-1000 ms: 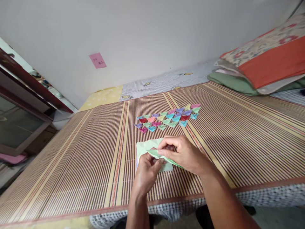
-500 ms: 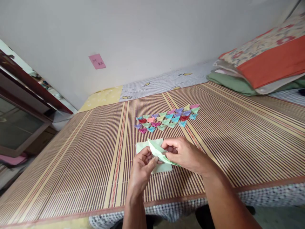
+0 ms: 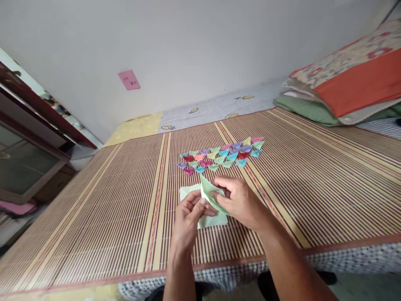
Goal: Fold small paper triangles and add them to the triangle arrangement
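A light green folded paper (image 3: pixel 211 195) is held up between both hands, just above the mat. My left hand (image 3: pixel 189 213) pinches its left lower edge, the thumb in front. My right hand (image 3: pixel 235 198) grips the right side, with a finger reaching inside the fold. Beneath the hands lies a pale green square of paper (image 3: pixel 213 221), partly covered by them. Beyond it, several small folded paper pieces (image 3: pixel 219 159) in many colours are laid out in rows.
A striped bamboo mat (image 3: pixel 119 209) covers the bed. Folded bedding (image 3: pixel 354 92) is piled at the far right against the wall. A pink note (image 3: pixel 129 80) is stuck on the wall, and a glass-fronted cabinet (image 3: pixel 25 167) stands at the left.
The folded green paper has been tilted more upright, and its fold is spread wider. My right hand has shifted slightly, with its finger now further inside the fold.
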`<state>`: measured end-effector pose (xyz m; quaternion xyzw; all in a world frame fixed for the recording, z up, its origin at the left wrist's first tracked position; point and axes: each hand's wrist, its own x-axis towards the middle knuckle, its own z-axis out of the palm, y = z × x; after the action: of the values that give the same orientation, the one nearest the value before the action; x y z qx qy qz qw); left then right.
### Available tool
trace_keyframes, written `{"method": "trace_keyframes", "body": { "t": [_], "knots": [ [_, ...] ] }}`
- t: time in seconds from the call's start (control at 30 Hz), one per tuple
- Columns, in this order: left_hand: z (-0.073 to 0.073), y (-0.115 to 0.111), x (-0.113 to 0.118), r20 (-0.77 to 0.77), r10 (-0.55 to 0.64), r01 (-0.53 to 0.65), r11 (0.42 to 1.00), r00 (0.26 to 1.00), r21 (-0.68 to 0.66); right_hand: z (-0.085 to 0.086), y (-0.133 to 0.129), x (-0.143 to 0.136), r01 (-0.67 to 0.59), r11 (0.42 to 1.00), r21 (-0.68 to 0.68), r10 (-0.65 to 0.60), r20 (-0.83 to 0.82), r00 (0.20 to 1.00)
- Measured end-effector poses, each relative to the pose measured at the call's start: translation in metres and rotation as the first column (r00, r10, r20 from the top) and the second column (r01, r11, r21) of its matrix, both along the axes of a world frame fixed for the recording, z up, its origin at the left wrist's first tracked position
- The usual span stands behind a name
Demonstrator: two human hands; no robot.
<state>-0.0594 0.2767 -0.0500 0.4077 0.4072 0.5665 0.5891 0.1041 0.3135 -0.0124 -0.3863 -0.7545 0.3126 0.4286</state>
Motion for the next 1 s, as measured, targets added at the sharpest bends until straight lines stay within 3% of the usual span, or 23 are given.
{"method": "trace_keyframes", "body": {
  "t": [0.2,0.43,0.67,0.83,0.9,1.0],
  "knots": [
    [0.003,0.000,0.011,0.169,0.016,0.000,0.995,0.985,-0.099,-0.002,0.002,-0.009,0.108,0.992,0.060,-0.114,0.113,0.987],
    [0.010,-0.001,0.012,0.234,0.091,-0.055,0.986,0.968,-0.155,-0.007,0.004,-0.011,0.086,0.995,0.056,-0.092,0.120,0.988],
    [0.007,-0.002,0.012,0.160,0.067,-0.046,0.990,0.985,-0.133,-0.011,0.007,-0.008,0.102,0.985,-0.141,-0.101,0.012,0.995],
    [0.004,-0.003,0.011,0.121,-0.003,0.014,0.995,0.993,-0.096,-0.015,0.009,-0.006,0.013,0.937,-0.348,-0.060,-0.123,0.991],
    [0.004,-0.003,0.011,0.132,0.009,0.004,0.995,0.991,-0.095,-0.016,0.009,-0.006,-0.007,0.935,-0.356,-0.056,-0.166,0.985],
    [0.005,-0.002,0.013,0.211,0.063,-0.034,0.990,0.976,-0.138,-0.016,0.009,-0.008,0.019,0.971,-0.237,-0.056,-0.154,0.987]
  ]
}}
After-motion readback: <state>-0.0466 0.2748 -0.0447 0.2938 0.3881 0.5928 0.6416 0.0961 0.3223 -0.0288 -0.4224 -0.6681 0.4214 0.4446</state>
